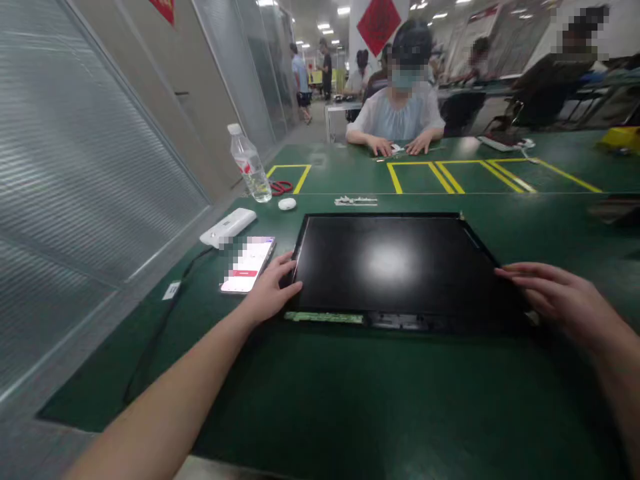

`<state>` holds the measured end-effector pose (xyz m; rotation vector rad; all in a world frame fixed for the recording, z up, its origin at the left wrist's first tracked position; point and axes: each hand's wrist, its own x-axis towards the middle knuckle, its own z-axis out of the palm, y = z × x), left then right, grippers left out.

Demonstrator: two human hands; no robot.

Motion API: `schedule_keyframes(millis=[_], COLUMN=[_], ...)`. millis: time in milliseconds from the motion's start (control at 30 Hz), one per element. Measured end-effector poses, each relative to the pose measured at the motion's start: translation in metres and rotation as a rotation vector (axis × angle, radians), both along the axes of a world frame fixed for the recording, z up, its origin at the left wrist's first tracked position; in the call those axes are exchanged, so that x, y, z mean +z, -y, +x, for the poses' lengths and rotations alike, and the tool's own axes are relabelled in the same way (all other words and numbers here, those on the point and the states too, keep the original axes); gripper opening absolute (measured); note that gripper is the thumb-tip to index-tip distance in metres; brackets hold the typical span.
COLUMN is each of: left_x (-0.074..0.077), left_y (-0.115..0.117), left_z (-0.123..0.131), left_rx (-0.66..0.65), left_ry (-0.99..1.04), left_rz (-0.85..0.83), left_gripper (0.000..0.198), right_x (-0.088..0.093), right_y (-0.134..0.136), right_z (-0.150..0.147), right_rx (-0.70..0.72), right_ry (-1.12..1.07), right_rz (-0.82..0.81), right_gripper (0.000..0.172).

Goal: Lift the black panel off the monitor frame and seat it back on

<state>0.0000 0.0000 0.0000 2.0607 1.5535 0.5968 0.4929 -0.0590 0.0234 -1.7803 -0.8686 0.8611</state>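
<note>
A flat black display panel (350, 267) lies screen up on the green table, with a light glare near its middle. Along its near edge, a green strip (325, 317) shows at the left, and the rest of that edge is dark. My left hand (270, 287) grips the panel's left side, thumb on the front face near the lower corner. At the right side, my right hand (560, 293) pinches the frame, with some fingers hidden. Just left of my left hand rests a phone (250, 263) with a lit screen.
Left of the panel are a white power bank (229, 228) with a black cable (170, 313), a water bottle (251, 167), red scissors (281, 188) and a white earbud case (287, 204). Small white parts (356, 200) lie beyond the panel. Across the table (350, 400) sits a masked person (400, 113).
</note>
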Motion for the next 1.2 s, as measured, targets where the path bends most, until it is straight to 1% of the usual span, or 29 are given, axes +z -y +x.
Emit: schedule_keyframes(millis=[100, 167, 233, 333, 500, 667, 767, 1067, 1133, 1200], left_x=[0.001, 0.002, 0.001, 0.0, 0.0, 0.0, 0.001, -0.001, -0.001, -0.001], left_y=[0.002, 0.003, 0.004, 0.005, 0.005, 0.004, 0.005, 0.007, 0.008, 0.01], left_z=[0.001, 0.001, 0.002, 0.003, 0.005, 0.007, 0.008, 0.01, 0.011, 0.014], left_rx=[0.006, 0.006, 0.004, 0.007, 0.008, 0.016, 0.021, 0.006, -0.001, -0.008], left_ry=[-0.003, -0.005, -0.007, -0.012, -0.019, -0.036, -0.047, -0.085, -0.097, -0.107], left_rz=[0.003, 0.008, 0.016, 0.031, 0.041, 0.04, 0.049, 0.098, 0.104, 0.108], left_gripper=[0.057, 0.056, 0.055, 0.053, 0.051, 0.052, 0.052, 0.049, 0.051, 0.052], right_x=[-0.011, -0.015, -0.017, -0.016, -0.012, -0.013, -0.013, -0.015, -0.015, -0.016], right_y=[-0.002, -0.004, -0.005, -0.007, -0.008, -0.01, -0.01, -0.01, -0.011, -0.011], right_z=[0.014, 0.018, 0.018, 0.012, 0.006, 0.007, 0.006, 0.007, 0.008, 0.009], right_rx=[0.03, 0.034, 0.023, 0.004, -0.002, 0.005, -0.014, -0.006, -0.005, -0.002], right_ry=[0.076, 0.165, 0.266, 0.358, 0.383, 0.409, 0.419, 0.44, 0.469, 0.526], right_rz=[0.013, 0.008, -0.027, -0.115, -0.153, -0.145, -0.136, -0.161, -0.181, -0.176], right_gripper=[0.049, 0.046, 0.044, 0.047, 0.054, 0.05, 0.049, 0.056, 0.058, 0.056])
